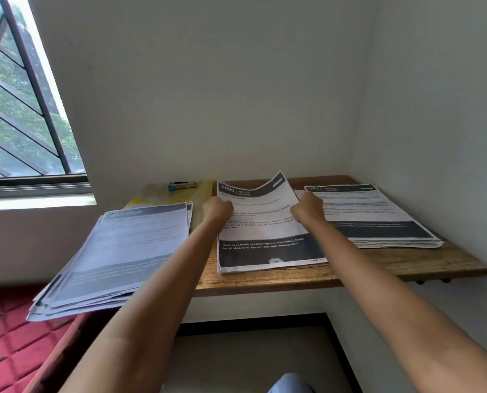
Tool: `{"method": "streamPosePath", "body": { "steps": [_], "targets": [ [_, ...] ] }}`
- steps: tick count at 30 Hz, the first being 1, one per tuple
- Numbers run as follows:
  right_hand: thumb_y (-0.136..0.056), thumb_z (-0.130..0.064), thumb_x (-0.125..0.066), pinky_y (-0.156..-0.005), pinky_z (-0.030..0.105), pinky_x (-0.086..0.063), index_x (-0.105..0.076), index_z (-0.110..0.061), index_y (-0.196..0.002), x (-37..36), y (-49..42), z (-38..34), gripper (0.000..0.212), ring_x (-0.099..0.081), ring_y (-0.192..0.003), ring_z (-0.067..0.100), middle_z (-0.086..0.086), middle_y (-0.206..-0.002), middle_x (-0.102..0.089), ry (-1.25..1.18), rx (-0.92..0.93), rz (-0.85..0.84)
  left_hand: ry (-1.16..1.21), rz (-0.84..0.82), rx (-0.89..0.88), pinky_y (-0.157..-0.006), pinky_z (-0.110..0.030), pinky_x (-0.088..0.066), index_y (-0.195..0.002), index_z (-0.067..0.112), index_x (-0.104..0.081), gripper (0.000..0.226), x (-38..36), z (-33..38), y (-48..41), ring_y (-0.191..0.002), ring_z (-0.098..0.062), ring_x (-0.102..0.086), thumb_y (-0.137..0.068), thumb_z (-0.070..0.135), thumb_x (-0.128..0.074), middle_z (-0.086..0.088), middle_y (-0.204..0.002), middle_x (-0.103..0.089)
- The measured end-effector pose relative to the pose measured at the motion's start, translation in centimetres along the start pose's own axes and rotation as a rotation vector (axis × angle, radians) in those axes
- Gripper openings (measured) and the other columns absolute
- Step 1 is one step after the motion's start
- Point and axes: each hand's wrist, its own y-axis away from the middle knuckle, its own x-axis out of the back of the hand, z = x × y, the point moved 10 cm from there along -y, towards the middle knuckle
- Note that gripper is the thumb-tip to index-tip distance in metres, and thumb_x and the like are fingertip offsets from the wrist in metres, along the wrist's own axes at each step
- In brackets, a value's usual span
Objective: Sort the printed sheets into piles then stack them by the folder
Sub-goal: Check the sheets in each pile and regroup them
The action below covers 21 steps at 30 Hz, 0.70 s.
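Both hands are out in front of me over the wooden table (406,262), working the middle pile (231,269) of printed sheets. The left hand (218,209) is curled into a fist on the left edge of the top sheet (262,211), and the right hand (307,208) is curled the same way on its right edge. The two hands are apart, one on each side of the page. I see only the backs of the hands, so I cannot tell exactly how the fingertips sit under the paper. The far end of that top sheet is lifted off the pile and bowed, its far right corner standing highest, while the near end with the dark band lies flat. To the left sits the left pile (123,251), loosely fanned and hanging over the table's near left edge. To the right is the right pile (378,219), squarer, lying flat close to the wall. The yellow folder (204,199) lies at the back, between the left pile and the middle pile and partly under the left one, with a blue stapler (182,185) resting on it.
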Motion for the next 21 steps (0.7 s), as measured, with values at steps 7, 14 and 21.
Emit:
{"method": "streamPosePath", "body": {
  "steps": [7, 14, 21],
  "targets": [
    [-0.093, -0.003, -0.052, -0.086, 0.037, -0.052, -0.056, 0.003, -0.118, -1.7, -0.2, 0.6, 0.027, -0.059, -0.107, 0.034, 0.020, -0.119, -0.060, 0.139, 0.008, -0.025, -0.309, -0.026, -0.107, -0.081, -0.030, -0.047, -0.120, -0.005, -0.057, 0.031, -1.1, 0.9, -0.3, -0.109, -0.031, -0.059, -0.096, 0.006, -0.041, -0.019, -0.121, -0.060],
    [-0.093, -0.013, -0.054, -0.094, 0.041, -0.048, -0.053, 0.002, -0.126, -2.6, 0.2, 0.6, 0.036, -0.053, -0.113, 0.036, 0.021, -0.126, -0.054, 0.253, -0.038, -0.043, -0.571, -0.065, -0.066, -0.098, -0.036, -0.041, -0.126, -0.006, -0.050, 0.036, -1.6, -0.3, -0.8, -0.122, -0.036, -0.049, -0.095, 0.011, -0.040, -0.025, -0.130, -0.054],
    [-0.094, -0.016, -0.052, -0.097, 0.039, -0.042, -0.048, 0.000, -0.132, -2.7, -0.1, 0.8, 0.041, -0.045, -0.122, 0.037, 0.022, -0.134, -0.046, 0.298, -0.070, -0.061, -0.606, -0.049, -0.013, -0.099, -0.040, -0.040, -0.127, -0.004, -0.050, 0.038, -1.5, -1.0, -1.1, -0.124, -0.038, -0.046, -0.095, 0.012, -0.038, -0.024, -0.134, -0.049]
  ]
}}
